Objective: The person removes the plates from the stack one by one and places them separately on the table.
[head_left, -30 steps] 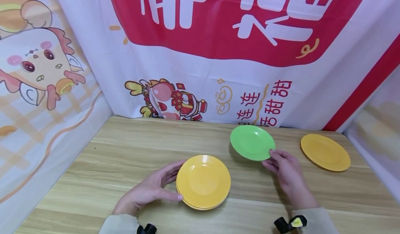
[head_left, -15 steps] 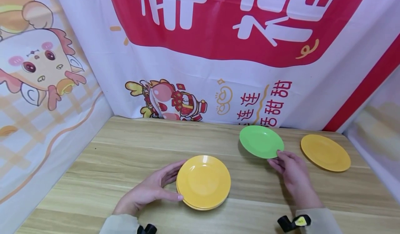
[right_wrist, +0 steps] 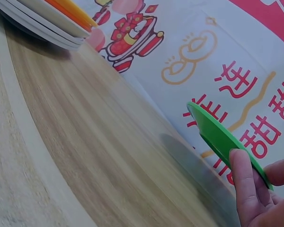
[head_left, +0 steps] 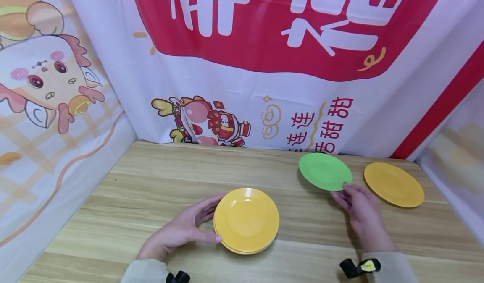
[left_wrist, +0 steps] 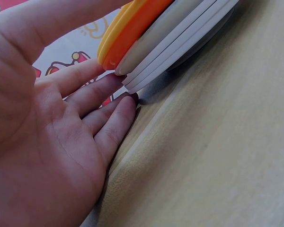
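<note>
In the head view, my left hand (head_left: 189,224) rests against the left side of a stack of plates topped by a yellow plate (head_left: 246,220). Its fingers are straight, tips right at the edges, with the thumb at the front rim. The left wrist view shows the stack's layers: yellow and orange rims (left_wrist: 132,35) above several pale plates (left_wrist: 180,52). My right hand (head_left: 361,207) pinches a green plate (head_left: 326,171) by its near right rim, thumb on top and fingers beneath. The right wrist view shows the green plate (right_wrist: 222,137) tilted above the wooden table, casting a shadow.
A yellow plate (head_left: 394,184) lies alone at the table's back right, just beyond my right hand. The wooden table (head_left: 151,178) ends at a printed cloth (head_left: 249,60) behind. More cloth (head_left: 56,106) hangs along the left side.
My right hand has carried the green plate to the right, closer to the lone yellow plate. My left hand and the stack have stayed in place.
</note>
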`<state>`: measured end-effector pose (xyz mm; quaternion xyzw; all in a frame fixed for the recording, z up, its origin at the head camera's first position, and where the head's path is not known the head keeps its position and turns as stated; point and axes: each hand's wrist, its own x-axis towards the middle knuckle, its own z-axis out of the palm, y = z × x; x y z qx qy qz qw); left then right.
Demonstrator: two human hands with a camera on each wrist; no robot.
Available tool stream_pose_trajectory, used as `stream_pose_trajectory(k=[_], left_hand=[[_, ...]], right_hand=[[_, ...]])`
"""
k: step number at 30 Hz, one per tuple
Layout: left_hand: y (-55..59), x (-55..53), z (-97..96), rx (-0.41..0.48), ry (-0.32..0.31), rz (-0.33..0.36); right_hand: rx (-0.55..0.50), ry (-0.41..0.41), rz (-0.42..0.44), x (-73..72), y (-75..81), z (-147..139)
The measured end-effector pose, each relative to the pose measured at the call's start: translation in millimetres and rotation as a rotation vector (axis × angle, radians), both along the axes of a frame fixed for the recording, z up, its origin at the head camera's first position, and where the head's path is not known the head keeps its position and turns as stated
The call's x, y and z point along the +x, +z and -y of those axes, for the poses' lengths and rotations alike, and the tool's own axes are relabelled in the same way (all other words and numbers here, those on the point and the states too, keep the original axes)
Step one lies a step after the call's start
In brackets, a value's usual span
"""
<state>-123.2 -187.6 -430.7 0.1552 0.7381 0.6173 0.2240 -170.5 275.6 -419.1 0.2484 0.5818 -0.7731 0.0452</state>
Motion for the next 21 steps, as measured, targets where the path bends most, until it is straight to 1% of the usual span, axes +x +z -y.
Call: stream_pose_trajectory(k=[4, 10, 17, 21], left_hand=[[0.0, 0.1, 0.2, -0.002, -0.003, -0.006], [0.2, 0.4, 0.2, 0.004, 0.000, 0.006], [-0.6, 0.8, 1.1, 0.011, -0.004, 0.000], [-1.0, 1.1, 1.2, 0.021, -0.014, -0.005]], right_hand=[[-0.006, -0.011, 0.002, -0.8, -0.5, -3.2], [0.022, -0.024, 0.011, -1.2, -1.4, -5.3], [0.051, -0.017, -0.011, 0.0, -4.8, -6.9], [0.075, -0.011, 0.004, 0.1, -5.8, -7.1]])
